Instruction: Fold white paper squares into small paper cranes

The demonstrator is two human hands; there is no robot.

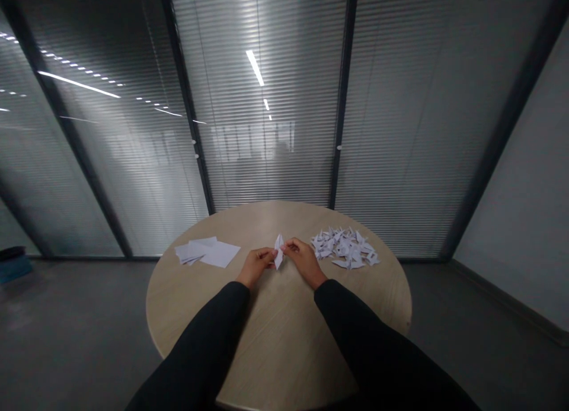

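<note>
Left hand [256, 264] and right hand [304, 259] both pinch a small folded white paper piece [278, 250], held upright just above the round wooden table [275, 334]. Its exact folds appear indistinct. Flat paper sheets [207, 252] lie left; a heap of folded paper pieces [345, 247] lies right.

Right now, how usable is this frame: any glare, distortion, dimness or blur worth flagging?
Head view: wide-angle bending slants the window frames outward; ceiling-light streaks reflect as glare on the blinds; the room is dim, the black sleeves nearly featureless; the folded paper piece between left hand and right hand stays readable, its folds too small to resolve.
</note>
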